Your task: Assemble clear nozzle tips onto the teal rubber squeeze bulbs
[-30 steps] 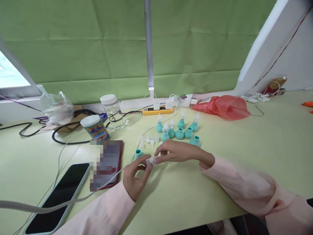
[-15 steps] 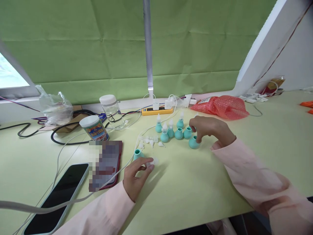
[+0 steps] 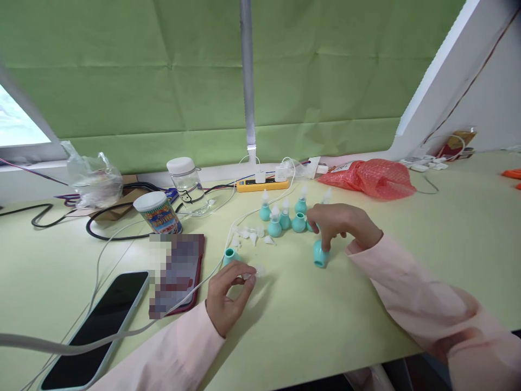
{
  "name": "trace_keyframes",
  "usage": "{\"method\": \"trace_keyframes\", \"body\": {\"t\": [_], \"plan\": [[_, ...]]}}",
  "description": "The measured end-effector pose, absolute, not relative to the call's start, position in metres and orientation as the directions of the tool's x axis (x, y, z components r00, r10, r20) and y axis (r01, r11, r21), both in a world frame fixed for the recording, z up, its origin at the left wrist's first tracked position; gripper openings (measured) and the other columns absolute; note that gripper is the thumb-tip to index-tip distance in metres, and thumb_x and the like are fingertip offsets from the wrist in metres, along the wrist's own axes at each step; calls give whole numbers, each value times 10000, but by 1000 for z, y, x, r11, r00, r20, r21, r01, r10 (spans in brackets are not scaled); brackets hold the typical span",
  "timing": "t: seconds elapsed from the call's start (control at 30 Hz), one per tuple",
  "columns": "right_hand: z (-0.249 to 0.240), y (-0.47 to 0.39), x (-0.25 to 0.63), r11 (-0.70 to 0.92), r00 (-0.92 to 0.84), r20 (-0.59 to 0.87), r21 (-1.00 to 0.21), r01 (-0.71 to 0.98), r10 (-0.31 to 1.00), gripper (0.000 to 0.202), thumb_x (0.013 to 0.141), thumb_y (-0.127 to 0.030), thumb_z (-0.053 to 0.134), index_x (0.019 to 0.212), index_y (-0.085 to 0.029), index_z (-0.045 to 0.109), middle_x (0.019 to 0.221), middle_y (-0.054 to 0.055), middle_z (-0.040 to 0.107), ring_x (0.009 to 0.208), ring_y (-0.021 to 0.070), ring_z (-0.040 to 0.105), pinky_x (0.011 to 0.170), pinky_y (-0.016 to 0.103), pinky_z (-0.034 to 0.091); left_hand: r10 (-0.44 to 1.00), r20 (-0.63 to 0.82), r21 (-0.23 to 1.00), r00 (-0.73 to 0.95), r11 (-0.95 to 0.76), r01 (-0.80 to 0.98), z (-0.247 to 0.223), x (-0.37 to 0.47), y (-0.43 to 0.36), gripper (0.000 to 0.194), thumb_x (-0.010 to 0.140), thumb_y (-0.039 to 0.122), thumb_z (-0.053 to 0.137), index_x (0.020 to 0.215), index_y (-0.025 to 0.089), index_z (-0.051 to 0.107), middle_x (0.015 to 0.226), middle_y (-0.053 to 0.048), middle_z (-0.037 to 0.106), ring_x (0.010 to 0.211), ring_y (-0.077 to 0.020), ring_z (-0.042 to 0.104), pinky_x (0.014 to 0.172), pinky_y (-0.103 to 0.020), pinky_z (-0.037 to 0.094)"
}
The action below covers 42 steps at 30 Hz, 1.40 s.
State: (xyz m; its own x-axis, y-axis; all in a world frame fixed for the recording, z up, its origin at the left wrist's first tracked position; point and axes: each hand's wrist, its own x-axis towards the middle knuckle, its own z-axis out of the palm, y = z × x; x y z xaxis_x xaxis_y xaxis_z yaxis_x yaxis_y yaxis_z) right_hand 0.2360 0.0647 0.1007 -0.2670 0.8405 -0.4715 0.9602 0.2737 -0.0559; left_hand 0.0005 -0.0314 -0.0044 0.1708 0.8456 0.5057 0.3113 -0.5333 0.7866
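Note:
My left hand (image 3: 230, 296) pinches a small translucent piece (image 3: 258, 270) between thumb and fingertips, low over the table. Beside it stands an open teal bulb (image 3: 230, 256). My right hand (image 3: 342, 225) has its fingers on a teal bulb (image 3: 320, 254) that is tipped over, its mouth toward me. Behind the right hand are several teal bulbs, some with clear pointed tips, such as this tipped bulb (image 3: 274, 224), and an open one (image 3: 298, 222). Loose clear tips (image 3: 253, 238) lie between the two hands.
Two phones, one black (image 3: 97, 326) and one in a red case (image 3: 179, 277), lie at left with a white cable across them. Behind stand a snack can (image 3: 158, 213) and a lidded jar (image 3: 187, 187). A yellow power strip (image 3: 262, 185) and red bubble wrap (image 3: 366, 176) are at the back.
My right hand has moved slightly left and toward me. The teal bulb under its fingers has tilted from upright, with its mouth now facing me. My left hand stays nearly still.

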Motion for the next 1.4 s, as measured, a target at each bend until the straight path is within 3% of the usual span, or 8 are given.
{"method": "trace_keyframes", "body": {"t": [0.13, 0.37, 0.43, 0.53, 0.73, 0.83, 1.03, 1.4], "plan": [[93, 60, 222, 323, -273, -558, -10, 946, 783, 437, 477, -163, 699, 891, -145, 560, 802, 52, 547, 477, 126, 521, 368, 203, 343, 832, 518, 763, 200, -555, 330, -3, 1, -32, 65, 730, 143, 521, 757, 151, 579, 736, -50, 555, 688, -137, 530, 535, -231, 474], [75, 53, 231, 494, -444, -405, 22, 869, 799, 424, 415, 12, 664, 799, -158, 605, 812, 62, 550, 665, 193, 539, 466, 221, 339, 909, 399, 865, 119, -416, 280, -7, 1, -31, 180, 720, 195, 558, 894, 161, 588, 798, -50, 577, 691, -128, 549, 571, -241, 513], [67, 50, 239, 579, -568, -293, -55, 813, 769, 345, 465, -56, 669, 781, -183, 611, 769, 42, 547, 686, 193, 527, 522, 241, 353, 918, 382, 884, 102, -396, 247, -6, 2, -30, 159, 689, 203, 595, 840, 159, 606, 806, -53, 588, 721, -141, 555, 575, -245, 522], [53, 39, 241, 709, -728, 16, -244, 662, 685, 284, 595, -280, 640, 866, -209, 597, 793, 31, 515, 704, 170, 507, 608, 270, 376, 938, 334, 917, 87, -345, 201, -3, 6, -31, 171, 617, 206, 658, 773, 149, 616, 774, -47, 594, 709, -150, 562, 576, -260, 536], [17, 12, 215, 709, -627, 378, -553, 437, 681, 283, 686, -313, 580, 930, -187, 510, 870, 48, 437, 767, 147, 469, 672, 269, 403, 978, 191, 974, 78, -199, 109, -2, 10, -30, 185, 557, 167, 693, 728, 135, 631, 762, -46, 614, 693, -150, 578, 580, -250, 527], [4, 7, 208, 635, -567, 371, -670, 385, 735, 268, 716, -304, 554, 940, -203, 447, 871, 36, 474, 760, 146, 473, 656, 269, 404, 992, 99, 994, 79, -102, 26, -5, 8, -27, 234, 526, 165, 715, 746, 129, 645, 761, -48, 625, 671, -147, 580, 562, -246, 516], [-4, -2, 203, 485, -526, 274, -814, 319, 805, 269, 719, -298, 547, 920, -212, 391, 841, 12, 461, 710, 127, 451, 573, 229, 388, 986, -44, 994, 159, 59, -93, 0, 6, -22, 288, 582, 274, 686, 791, 83, 635, 523, -22, 604, 437, -115, 543, 439, -258, 491], [-7, -6, 191, 435, -422, 279, -834, 339, 863, 268, 653, -260, 574, 849, -215, 396, 789, -12, 445, 669, 117, 434, 569, 223, 364, 978, -68, 989, 200, 92, -114, -3, 4, -19, 359, 454, 214, 759, 777, 95, 654, 575, -35, 624, 452, -120, 548, 446, -272, 491]]}}
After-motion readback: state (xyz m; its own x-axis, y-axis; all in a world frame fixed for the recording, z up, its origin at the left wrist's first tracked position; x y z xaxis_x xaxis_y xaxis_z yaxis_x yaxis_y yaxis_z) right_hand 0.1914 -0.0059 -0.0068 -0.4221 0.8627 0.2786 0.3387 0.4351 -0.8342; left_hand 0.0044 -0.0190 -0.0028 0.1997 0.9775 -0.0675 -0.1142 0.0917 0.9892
